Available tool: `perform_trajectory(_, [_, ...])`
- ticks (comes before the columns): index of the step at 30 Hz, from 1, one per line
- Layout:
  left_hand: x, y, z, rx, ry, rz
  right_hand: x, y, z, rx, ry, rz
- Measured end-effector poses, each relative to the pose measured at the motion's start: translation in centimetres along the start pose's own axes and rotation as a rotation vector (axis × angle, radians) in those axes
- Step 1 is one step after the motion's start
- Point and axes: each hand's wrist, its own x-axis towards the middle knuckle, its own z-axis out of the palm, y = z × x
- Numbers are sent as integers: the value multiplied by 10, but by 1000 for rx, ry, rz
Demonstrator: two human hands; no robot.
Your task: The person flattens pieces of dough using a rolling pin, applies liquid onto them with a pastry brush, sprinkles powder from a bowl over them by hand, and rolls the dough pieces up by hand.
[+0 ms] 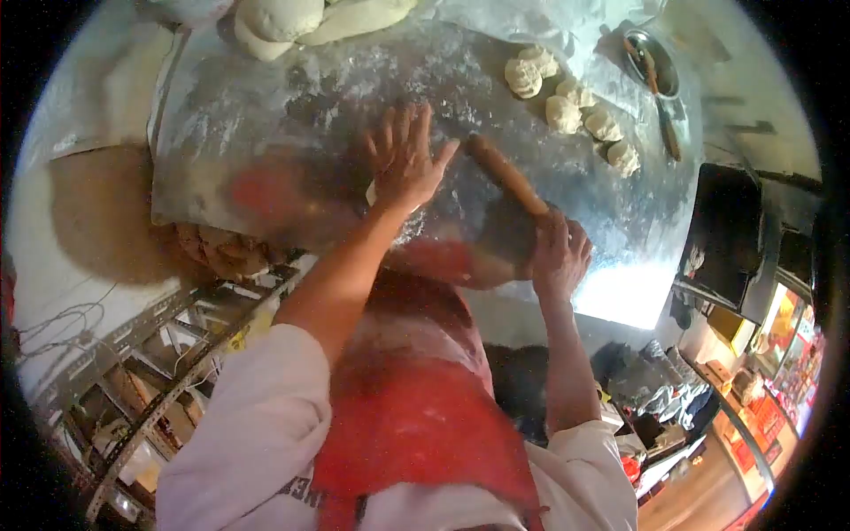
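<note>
My left hand is stretched out over the floured metal work table, fingers spread. Under its palm and wrist shows the pale edge of a piece of dough; the hand hides most of it. My right hand is wrapped round the near end of a wooden rolling pin, which slants away to the upper left. The pin's far tip is close to my left thumb. Whether the pin touches the table I cannot tell.
Several twisted dough lumps lie at the back right. Beyond them stands a metal bowl with a wooden-handled utensil, and another long tool lies beside it. Large dough masses rest at the back left. A metal rack stands below left.
</note>
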Motion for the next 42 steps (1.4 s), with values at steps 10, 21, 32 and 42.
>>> perform_trajectory(10, [-19,-49,-11,-16,28,30,0,-9,0,-42,53,-15])
perform_trajectory(21, [48,-95,-44,-53,-141,269,84,-122,38,26,-202,-423])
perform_trajectory(32, [31,-101,-49,-209,-155,331,76,-118,37,27,-181,-427])
perform_trajectory(42, [-82,-106,-67,-202,-215,383,-29,-109,40,57,-161,-294])
